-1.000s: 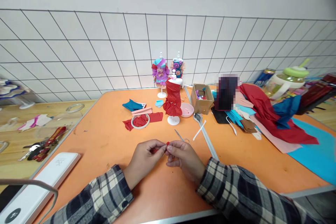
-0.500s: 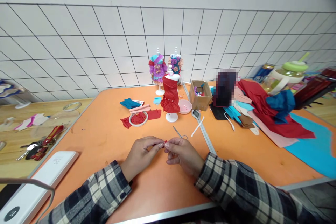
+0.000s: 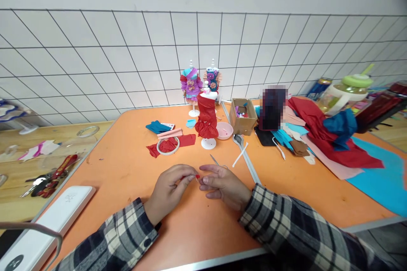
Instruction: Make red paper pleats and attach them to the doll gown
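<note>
My left hand (image 3: pixel 170 188) and my right hand (image 3: pixel 222 185) meet low over the orange table (image 3: pixel 127 165), fingertips pinched together on a tiny red piece (image 3: pixel 197 176). Both wrists wear plaid sleeves. Small scissors (image 3: pixel 217 161) lie just beyond my right fingers. Further back a small mannequin in a red dress (image 3: pixel 206 120) stands on a white base, with two more dressed mannequins (image 3: pixel 191 85) behind it near the wall.
A tape ring on red cloth (image 3: pixel 168 145), blue cloth (image 3: pixel 156 127), a pink dish (image 3: pixel 224 130) and a cardboard box (image 3: pixel 243 116) sit mid-table. Red, blue and pink fabric (image 3: pixel 333 144) piles at the right. A white case (image 3: pixel 51 220) and keys (image 3: pixel 47 175) lie left.
My hands have sunk a little toward the table and the red piece shows less between the fingertips. The view shifted slightly.
</note>
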Motion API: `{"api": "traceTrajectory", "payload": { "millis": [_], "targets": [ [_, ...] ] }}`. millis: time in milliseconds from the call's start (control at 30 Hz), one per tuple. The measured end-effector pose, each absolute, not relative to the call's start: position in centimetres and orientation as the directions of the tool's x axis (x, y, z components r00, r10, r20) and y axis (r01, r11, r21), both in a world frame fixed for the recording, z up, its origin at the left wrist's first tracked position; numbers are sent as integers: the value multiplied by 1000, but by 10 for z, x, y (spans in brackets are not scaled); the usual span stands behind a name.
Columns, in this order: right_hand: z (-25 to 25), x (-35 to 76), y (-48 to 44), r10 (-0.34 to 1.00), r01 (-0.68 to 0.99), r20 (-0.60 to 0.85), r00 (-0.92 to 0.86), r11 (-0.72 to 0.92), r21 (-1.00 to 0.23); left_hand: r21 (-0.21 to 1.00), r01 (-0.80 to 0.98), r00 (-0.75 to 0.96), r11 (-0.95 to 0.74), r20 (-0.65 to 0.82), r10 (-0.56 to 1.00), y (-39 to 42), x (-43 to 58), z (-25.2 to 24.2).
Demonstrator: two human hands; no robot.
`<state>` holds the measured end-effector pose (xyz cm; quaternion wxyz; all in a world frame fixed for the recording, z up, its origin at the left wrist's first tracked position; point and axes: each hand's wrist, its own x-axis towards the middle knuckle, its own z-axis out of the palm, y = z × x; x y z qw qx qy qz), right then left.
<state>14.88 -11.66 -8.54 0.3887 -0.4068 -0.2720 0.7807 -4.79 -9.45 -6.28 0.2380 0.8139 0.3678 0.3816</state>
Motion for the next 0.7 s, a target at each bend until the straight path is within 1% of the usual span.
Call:
{"api": "traceTrajectory", "payload": {
  "millis": [100, 200, 333, 433, 533, 600, 700],
  "targets": [
    [-80, 154, -117, 772, -324, -433, -465, -604, -728, 658, 457, 387, -598, 458, 800, -93, -50, -65],
    [-79, 152, -118, 740, -327, -406, -537, -626, -708, 638, 452, 402, -624, 479, 780, -92, -50, -68],
    [-81, 148, -118, 745, -357, -412, -525, -632, -688, 574, 408, 487, -710, 521, 701, -91, -49, -71],
    [-83, 148, -115, 753, -322, -400, -522, -609, -725, 523, 426, 521, -738, 525, 673, -91, -49, -70],
    [-82, 152, -113, 804, -232, -333, -492, -490, -840, 461, 466, 571, -755, 496, 654, -92, -50, -67],
    [-83, 154, -110, 840, -145, -278, -466, -382, -913, 380, 468, 635, -797, 483, 603, -93, -51, -65],
    [-85, 158, -106, 887, 3, -166, -430, -183, -983, 259, 465, 718, -847, 449, 532, -94, -51, -62]
  ]
}}
